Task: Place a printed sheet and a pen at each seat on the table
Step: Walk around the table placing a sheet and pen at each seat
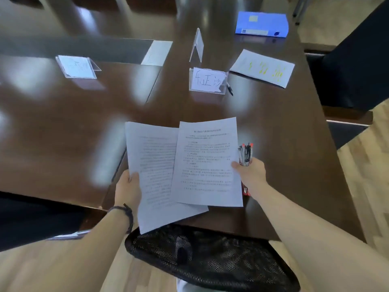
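Head view: right hand (pixel 251 175) grips sheet (pixel 207 163), pens (pixel 245 153).

Both bare forearms reach forward from the lower edge of the view. The left hand (pixel 127 187) has the thumb on top and the fingers hidden below, closed in a pinch; a dark cord is around its wrist. The right hand (pixel 251 173) is closed too, thumb pressing inward, knuckles facing up.

Dark brown table (pixel 63 127), blue folder (pixel 262 24), white printed sheets (pixel 207 163), black mesh chair (pixel 210 260)
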